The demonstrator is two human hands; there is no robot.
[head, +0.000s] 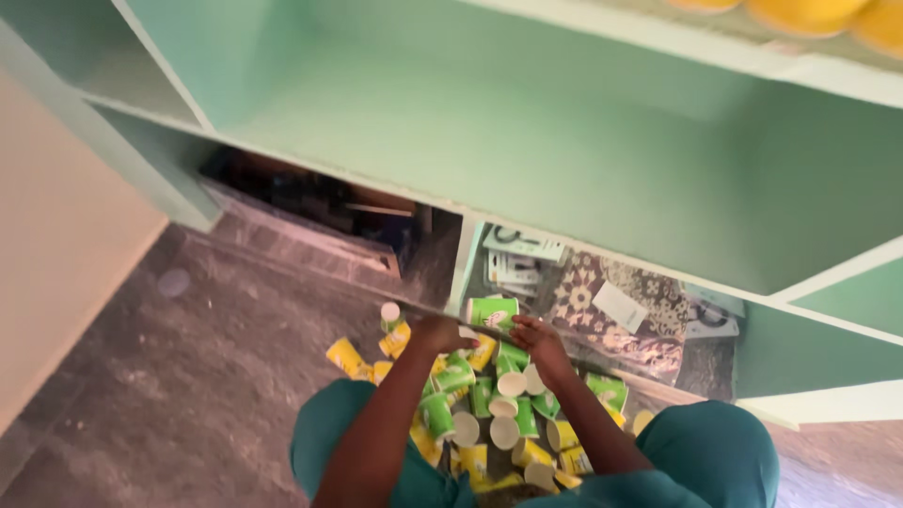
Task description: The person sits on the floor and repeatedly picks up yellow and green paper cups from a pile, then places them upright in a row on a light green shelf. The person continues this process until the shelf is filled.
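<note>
Both hands lifting green can (492, 311) toward front edge of mint shelf (527, 160); left hand (440, 334) wraps one end, right hand (538, 341) fingers curled on other; better keep can level, clear edge, avoid pile of cans (489, 414) on floor (188, 376)

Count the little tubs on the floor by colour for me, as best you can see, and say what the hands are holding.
Green tubs: about 12
Yellow tubs: about 10
Total: about 22, an estimate, since the pile overlaps and some tubs are hidden by the arms.
One green tub is held between the left hand and the right hand, just above the pile.
</note>
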